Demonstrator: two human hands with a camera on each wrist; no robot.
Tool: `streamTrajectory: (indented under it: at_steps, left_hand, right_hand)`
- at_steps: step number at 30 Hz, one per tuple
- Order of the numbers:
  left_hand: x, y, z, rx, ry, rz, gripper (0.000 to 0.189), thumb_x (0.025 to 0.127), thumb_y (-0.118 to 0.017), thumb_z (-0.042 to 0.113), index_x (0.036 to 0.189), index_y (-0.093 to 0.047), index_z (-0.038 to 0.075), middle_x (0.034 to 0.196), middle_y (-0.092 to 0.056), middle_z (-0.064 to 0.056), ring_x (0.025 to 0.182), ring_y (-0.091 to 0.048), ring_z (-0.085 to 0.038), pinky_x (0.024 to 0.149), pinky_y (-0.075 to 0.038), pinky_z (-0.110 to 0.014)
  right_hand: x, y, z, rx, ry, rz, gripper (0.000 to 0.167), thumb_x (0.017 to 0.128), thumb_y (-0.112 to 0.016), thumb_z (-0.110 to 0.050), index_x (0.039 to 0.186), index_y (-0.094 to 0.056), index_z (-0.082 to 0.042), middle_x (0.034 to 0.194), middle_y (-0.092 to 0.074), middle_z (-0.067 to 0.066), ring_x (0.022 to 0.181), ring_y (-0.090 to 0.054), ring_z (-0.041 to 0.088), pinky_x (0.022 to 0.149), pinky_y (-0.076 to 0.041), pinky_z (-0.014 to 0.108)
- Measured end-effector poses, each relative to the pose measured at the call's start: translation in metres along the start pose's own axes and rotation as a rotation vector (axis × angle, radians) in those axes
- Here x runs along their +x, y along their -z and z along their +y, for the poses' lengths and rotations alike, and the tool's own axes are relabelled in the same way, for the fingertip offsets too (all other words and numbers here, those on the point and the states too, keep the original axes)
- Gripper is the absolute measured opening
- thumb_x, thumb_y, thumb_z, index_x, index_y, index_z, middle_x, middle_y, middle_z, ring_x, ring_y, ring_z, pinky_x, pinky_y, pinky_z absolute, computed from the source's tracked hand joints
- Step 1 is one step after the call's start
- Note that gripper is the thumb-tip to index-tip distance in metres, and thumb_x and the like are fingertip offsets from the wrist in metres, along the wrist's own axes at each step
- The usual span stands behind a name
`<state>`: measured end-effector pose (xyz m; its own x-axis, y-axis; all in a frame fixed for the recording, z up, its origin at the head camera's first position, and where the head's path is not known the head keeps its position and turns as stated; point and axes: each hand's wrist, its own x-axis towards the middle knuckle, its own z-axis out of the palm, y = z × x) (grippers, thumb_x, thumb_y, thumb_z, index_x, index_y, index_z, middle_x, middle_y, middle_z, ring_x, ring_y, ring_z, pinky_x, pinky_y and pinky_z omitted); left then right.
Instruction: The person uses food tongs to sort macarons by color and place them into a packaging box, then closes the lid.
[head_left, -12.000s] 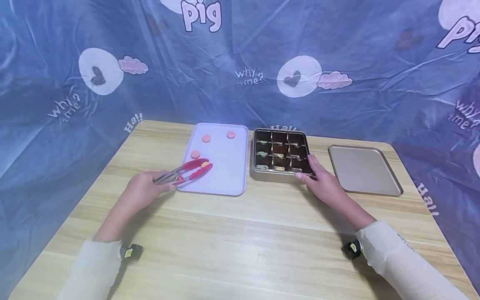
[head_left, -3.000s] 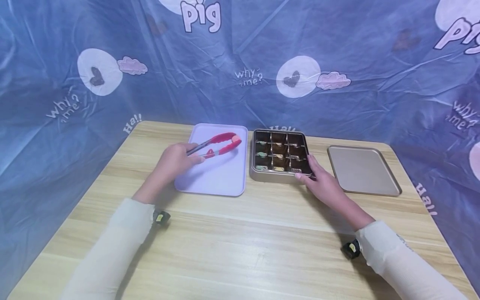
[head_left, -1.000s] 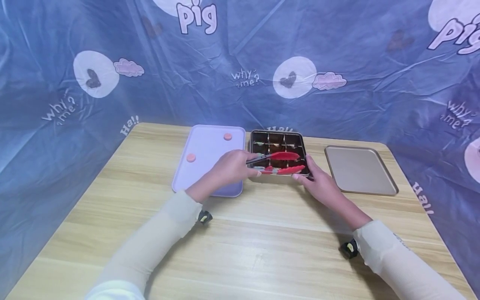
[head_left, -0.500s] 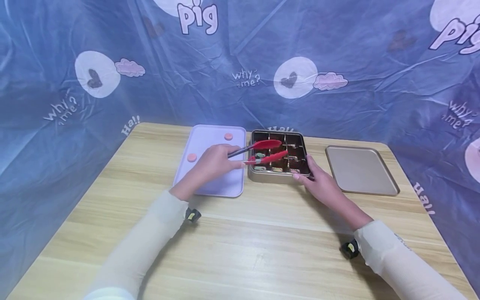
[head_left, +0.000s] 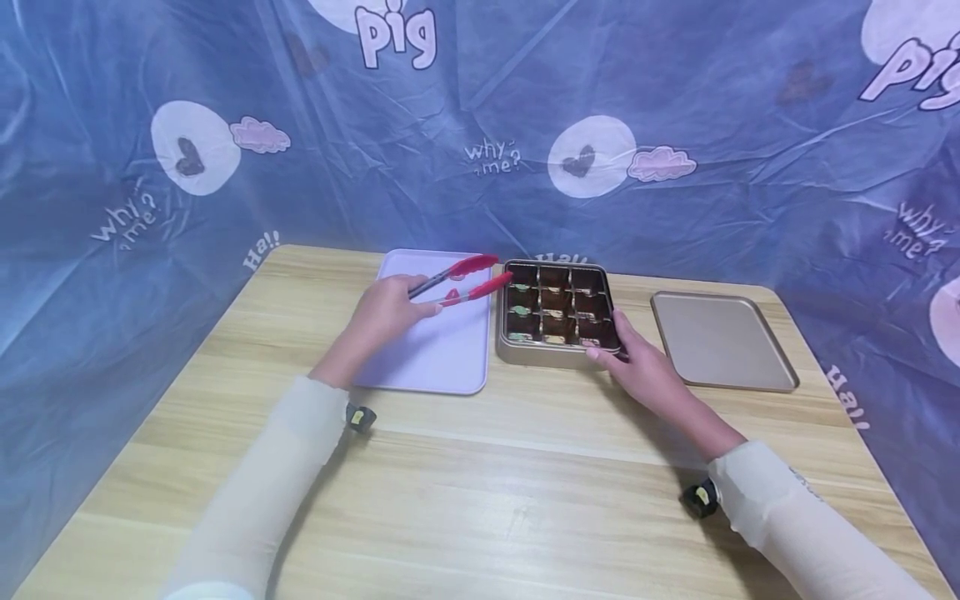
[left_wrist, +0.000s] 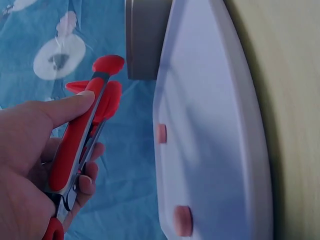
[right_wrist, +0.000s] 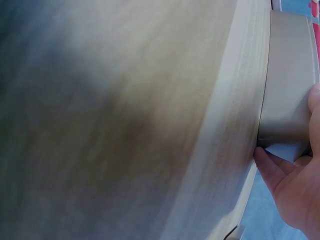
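My left hand [head_left: 386, 317] grips metal tongs with red tips [head_left: 480, 287] above the lilac tray [head_left: 450, 371]. The tips are spread with nothing between them, near the left rim of a gold tin box [head_left: 555, 357]. Two round pink pieces [left_wrist: 183, 220] lie on the tray in the left wrist view; in the head view the hand and tongs largely cover them. The tin is divided into a grid of dark compartments, with green, yellow and pinkish bits low inside. My right hand [head_left: 637, 362] holds the tin's front right corner, thumb at the front and fingers along the side.
The tin's flat gold lid [head_left: 727, 342] lies to the right of my right hand. Everything stands on a wooden table [head_left: 480, 492]. A blue printed cloth [head_left: 450, 125] hangs close behind the table's back edge.
Three seconds ago the tongs held a pink piece over the tray. They passed over the tin's front right compartment, which now shows pink, then came back left without it. My right hand stayed put.
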<state>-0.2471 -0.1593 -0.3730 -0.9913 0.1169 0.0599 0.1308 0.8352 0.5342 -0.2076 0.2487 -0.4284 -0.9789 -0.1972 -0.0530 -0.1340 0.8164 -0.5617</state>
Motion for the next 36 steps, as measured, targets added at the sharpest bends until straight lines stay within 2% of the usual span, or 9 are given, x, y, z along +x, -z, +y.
streamTrajectory:
  at_steps: [2,6,9,17,25,30,36]
  left_hand:
    - [0.003,0.000,-0.006,0.014,0.013,-0.003,0.060,0.087,-0.078,0.037,0.139,-0.062,0.013,0.132,-0.067,-0.013,0.112,-0.062,-0.030,0.098,-0.049,-0.048]
    - [0.008,0.001,-0.017,0.022,0.023,-0.001,0.056,0.087,-0.078,0.037,0.136,-0.064,0.014,0.117,-0.072,-0.013,0.096,-0.061,-0.030,0.087,-0.049,-0.045]
    - [0.011,0.002,-0.025,0.023,0.029,0.005,0.054,0.088,-0.077,0.036,0.135,-0.065,0.012,0.109,-0.072,-0.013,0.092,-0.059,-0.030,0.083,-0.047,-0.045]
    - [0.016,0.000,-0.043,0.031,0.050,0.017,0.055,0.089,-0.076,0.036,0.134,-0.064,0.007,0.111,-0.072,-0.018,0.094,-0.061,-0.033,0.088,-0.049,-0.049]
    - [0.020,0.000,-0.053,-0.007,0.130,-0.012,0.066,0.089,-0.075,0.036,0.143,-0.055,0.004,0.135,-0.063,-0.021,0.112,-0.060,-0.035,0.102,-0.046,-0.051]
    - [0.019,0.000,-0.060,-0.001,0.151,-0.026,0.066,0.089,-0.074,0.035,0.144,-0.054,0.003,0.133,-0.062,-0.022,0.111,-0.059,-0.035,0.102,-0.045,-0.051]
    - [0.019,-0.001,-0.064,-0.010,0.140,-0.032,0.065,0.090,-0.073,0.034,0.143,-0.054,0.001,0.130,-0.062,-0.022,0.108,-0.058,-0.035,0.101,-0.046,-0.051]
  right_hand:
    - [0.000,0.000,0.000,-0.001,-0.001,0.000,0.102,0.093,-0.048,-0.073,0.162,0.003,-0.018,0.168,-0.008,0.017,0.151,-0.017,0.047,0.119,-0.019,0.063]
    - [0.000,-0.001,0.001,-0.001,-0.004,0.000,0.102,0.093,-0.048,-0.073,0.162,0.003,-0.018,0.168,-0.008,0.016,0.151,-0.017,0.047,0.119,-0.019,0.063]
    - [0.000,-0.001,0.001,0.005,-0.002,-0.001,0.101,0.093,-0.048,-0.072,0.162,0.003,-0.019,0.168,-0.008,0.016,0.151,-0.016,0.047,0.119,-0.019,0.064]
    - [0.000,-0.001,0.000,0.012,-0.007,-0.006,0.102,0.093,-0.047,-0.073,0.163,0.003,-0.019,0.168,-0.007,0.015,0.151,-0.016,0.046,0.120,-0.019,0.063]
    - [0.000,-0.001,0.000,0.017,-0.003,-0.007,0.099,0.095,-0.048,-0.069,0.162,0.003,-0.018,0.168,-0.006,0.016,0.151,-0.016,0.047,0.119,-0.019,0.063]
    - [0.000,-0.001,-0.001,0.019,-0.004,-0.010,0.100,0.094,-0.048,-0.070,0.162,0.004,-0.018,0.168,-0.006,0.015,0.151,-0.015,0.047,0.120,-0.018,0.063]
    - [0.000,-0.001,-0.001,0.012,-0.016,-0.010,0.101,0.093,-0.048,-0.072,0.162,0.004,-0.019,0.168,-0.006,0.015,0.151,-0.015,0.047,0.120,-0.018,0.063]
